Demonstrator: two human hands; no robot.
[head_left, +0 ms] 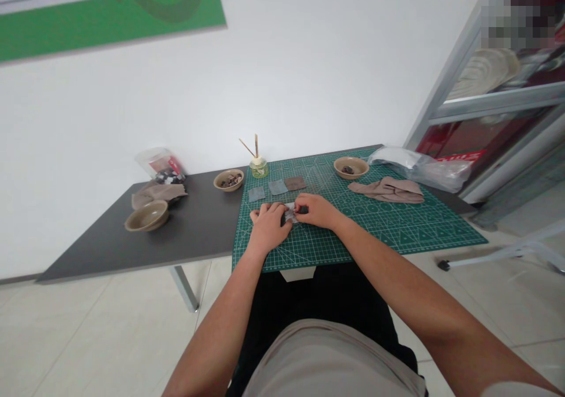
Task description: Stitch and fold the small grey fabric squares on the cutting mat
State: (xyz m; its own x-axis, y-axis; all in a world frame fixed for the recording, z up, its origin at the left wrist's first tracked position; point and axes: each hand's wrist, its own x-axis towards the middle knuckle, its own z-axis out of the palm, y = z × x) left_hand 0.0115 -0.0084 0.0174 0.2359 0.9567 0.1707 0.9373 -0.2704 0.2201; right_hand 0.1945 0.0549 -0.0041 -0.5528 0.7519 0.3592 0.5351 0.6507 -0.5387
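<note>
A small pale grey square (290, 213), maybe cloth, lies on the green cutting mat (379, 226) between my hands. My left hand (268, 230) rests on the mat at its left side, fingers stretched out and the thumb apart, touching its edge. From the right, my right hand (320, 210) bends over the square with thumb and fingers pinched together. Whatever those fingertips hold is too small to make out. Just beyond my hands lie two grey-blue squares, one (256, 194) set apart and one (278, 187) touching a brown square (295, 183).
A bowl of small dark pieces (228, 180) and a reed diffuser (259, 166) stand behind. At right are another bowl (351, 167), a crumpled brown cloth (388, 190) and clear plastic (428, 167). Leftward stand a bowl (147, 216), a cloth (158, 195) and a plastic bag (163, 164).
</note>
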